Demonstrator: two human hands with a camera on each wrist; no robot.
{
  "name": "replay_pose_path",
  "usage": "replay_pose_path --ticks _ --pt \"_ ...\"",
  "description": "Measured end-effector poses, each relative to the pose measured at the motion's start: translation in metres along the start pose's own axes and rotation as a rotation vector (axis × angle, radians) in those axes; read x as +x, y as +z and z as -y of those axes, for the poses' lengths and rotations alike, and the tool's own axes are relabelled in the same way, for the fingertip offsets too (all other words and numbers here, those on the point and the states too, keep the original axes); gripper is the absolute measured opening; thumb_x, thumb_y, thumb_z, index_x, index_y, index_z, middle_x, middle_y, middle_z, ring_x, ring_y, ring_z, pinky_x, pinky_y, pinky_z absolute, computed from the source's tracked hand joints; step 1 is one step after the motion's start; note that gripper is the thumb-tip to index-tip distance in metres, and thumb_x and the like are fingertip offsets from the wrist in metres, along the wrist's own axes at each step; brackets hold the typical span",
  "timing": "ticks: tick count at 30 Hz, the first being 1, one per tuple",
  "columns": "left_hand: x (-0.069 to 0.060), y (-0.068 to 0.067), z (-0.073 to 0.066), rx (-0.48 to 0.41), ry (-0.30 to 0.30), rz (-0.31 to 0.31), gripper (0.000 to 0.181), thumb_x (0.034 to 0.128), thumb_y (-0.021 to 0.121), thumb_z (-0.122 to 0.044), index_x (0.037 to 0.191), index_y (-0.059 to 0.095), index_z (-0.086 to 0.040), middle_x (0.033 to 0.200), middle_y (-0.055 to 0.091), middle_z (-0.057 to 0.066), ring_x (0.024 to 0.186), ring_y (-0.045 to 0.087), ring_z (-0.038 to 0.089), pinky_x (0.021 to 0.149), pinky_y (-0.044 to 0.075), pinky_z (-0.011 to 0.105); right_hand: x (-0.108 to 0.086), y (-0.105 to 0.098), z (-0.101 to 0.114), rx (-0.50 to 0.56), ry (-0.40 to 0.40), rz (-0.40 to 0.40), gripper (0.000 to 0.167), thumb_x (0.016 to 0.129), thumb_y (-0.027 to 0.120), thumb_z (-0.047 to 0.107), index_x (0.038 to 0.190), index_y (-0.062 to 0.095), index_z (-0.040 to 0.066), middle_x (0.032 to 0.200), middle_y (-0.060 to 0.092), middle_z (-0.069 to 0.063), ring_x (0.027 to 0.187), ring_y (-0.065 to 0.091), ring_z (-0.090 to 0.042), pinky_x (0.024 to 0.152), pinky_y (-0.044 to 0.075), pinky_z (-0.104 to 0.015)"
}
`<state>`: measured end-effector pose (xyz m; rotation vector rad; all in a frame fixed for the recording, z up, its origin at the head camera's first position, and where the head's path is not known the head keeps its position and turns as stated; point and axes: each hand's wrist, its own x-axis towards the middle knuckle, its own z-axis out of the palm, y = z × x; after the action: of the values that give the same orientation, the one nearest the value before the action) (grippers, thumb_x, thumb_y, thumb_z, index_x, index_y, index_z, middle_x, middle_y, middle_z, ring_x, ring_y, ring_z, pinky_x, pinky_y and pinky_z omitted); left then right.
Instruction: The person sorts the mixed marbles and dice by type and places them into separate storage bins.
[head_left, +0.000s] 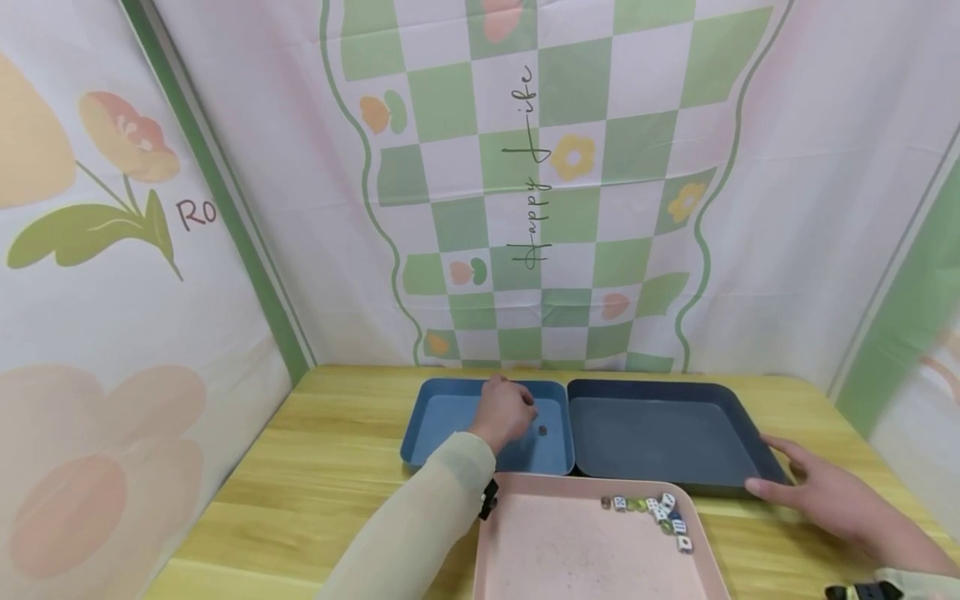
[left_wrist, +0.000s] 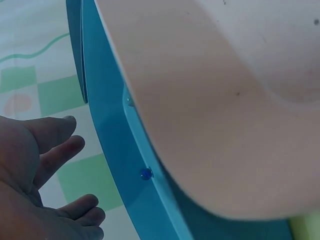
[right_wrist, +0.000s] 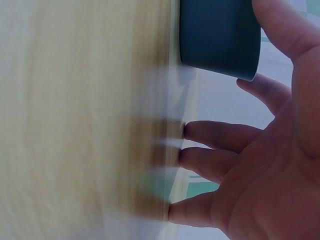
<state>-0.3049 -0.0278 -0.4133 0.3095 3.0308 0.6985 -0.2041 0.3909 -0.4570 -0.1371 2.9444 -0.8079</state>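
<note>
Over the blue tray (head_left: 442, 417) hangs my left hand (head_left: 505, 412), its fingertips partly hidden in the head view. In the left wrist view the left hand (left_wrist: 22, 195) has its fingers apart and nothing between them. A small dark piece (head_left: 542, 431) lies in the blue tray; the left wrist view shows a round blue bead (left_wrist: 146, 174) there. My right hand (head_left: 828, 492) touches the near right corner of the dark tray (head_left: 652, 437). From the right wrist, the right hand (right_wrist: 265, 170) has thumb and index at the tray's corner (right_wrist: 220, 45), other fingers spread over the wood.
The pink tray (head_left: 577, 550) stands nearest, touching or close to the other two; dice (head_left: 660, 512) and small beads (head_left: 636, 505) lie along its far right corner. A wooden table (head_left: 300, 467) carries everything. Patterned cloth (head_left: 577, 208) hangs behind and at both sides.
</note>
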Motion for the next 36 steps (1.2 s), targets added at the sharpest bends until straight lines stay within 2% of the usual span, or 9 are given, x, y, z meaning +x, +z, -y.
replay_pose_path --ticks 7,17,25,29,31,33,36 --pt "-0.002 0.001 -0.002 -0.016 -0.022 -0.006 0.019 0.0960 0.069 -0.029 0.110 0.078 -0.019 0.118 0.065 0.000 0.137 0.037 0.030 0.107 0.039 0.040 0.001 0.000 -0.001 -0.007 0.005 0.007 0.097 0.094 0.063 0.055 0.153 0.020 -0.008 0.131 0.030 -0.054 0.116 0.033 -0.071 0.083 0.033 -0.079" --pt "-0.001 0.003 -0.001 -0.030 0.004 0.001 0.020 0.0951 0.070 -0.028 0.110 0.078 -0.017 0.112 0.070 -0.003 0.141 0.034 0.031 0.112 0.033 0.041 0.000 0.000 0.000 0.015 -0.015 -0.009 0.095 0.094 0.065 0.052 0.153 0.021 -0.007 0.132 0.031 -0.053 0.118 0.033 -0.071 0.084 0.033 -0.078" --pt "-0.005 0.003 -0.006 -0.039 0.013 0.004 0.021 0.0961 0.069 -0.031 0.109 0.078 -0.018 0.105 0.070 -0.007 0.140 0.036 0.026 0.110 0.036 0.041 0.000 0.001 -0.003 0.023 -0.022 -0.012 0.094 0.094 0.065 0.050 0.154 0.020 -0.006 0.133 0.030 -0.053 0.118 0.032 -0.071 0.083 0.032 -0.078" --pt "-0.011 0.004 -0.011 -0.055 0.044 0.002 0.020 0.0972 0.066 -0.034 0.105 0.078 -0.020 0.107 0.070 -0.008 0.140 0.037 0.024 0.109 0.038 0.042 0.000 0.001 -0.002 0.022 -0.022 -0.008 0.094 0.094 0.065 0.051 0.154 0.019 -0.006 0.132 0.029 -0.053 0.117 0.032 -0.071 0.083 0.032 -0.078" --pt "-0.015 0.004 -0.014 -0.063 0.064 0.011 0.020 0.0967 0.067 -0.036 0.106 0.078 -0.022 0.113 0.069 -0.006 0.140 0.037 0.022 0.108 0.038 0.042 0.000 0.000 -0.002 0.021 -0.021 -0.009 0.094 0.094 0.065 0.050 0.154 0.020 -0.007 0.132 0.029 -0.053 0.117 0.032 -0.071 0.083 0.033 -0.078" --pt "-0.019 0.004 -0.019 -0.062 0.081 0.028 0.021 0.0955 0.068 -0.037 0.109 0.077 -0.023 0.126 0.064 -0.004 0.139 0.037 0.021 0.106 0.040 0.041 0.000 0.000 -0.002 0.017 -0.020 -0.009 0.094 0.094 0.065 0.051 0.154 0.020 -0.007 0.132 0.030 -0.054 0.117 0.033 -0.071 0.082 0.033 -0.079" --pt "-0.025 0.004 -0.026 -0.056 0.105 0.066 0.027 0.0924 0.072 -0.041 0.115 0.075 -0.026 0.146 0.048 0.000 0.140 0.035 0.020 0.104 0.043 0.041 0.001 0.000 -0.002 0.017 -0.019 -0.009 0.094 0.094 0.065 0.051 0.154 0.020 -0.007 0.132 0.029 -0.054 0.117 0.033 -0.071 0.083 0.033 -0.079"
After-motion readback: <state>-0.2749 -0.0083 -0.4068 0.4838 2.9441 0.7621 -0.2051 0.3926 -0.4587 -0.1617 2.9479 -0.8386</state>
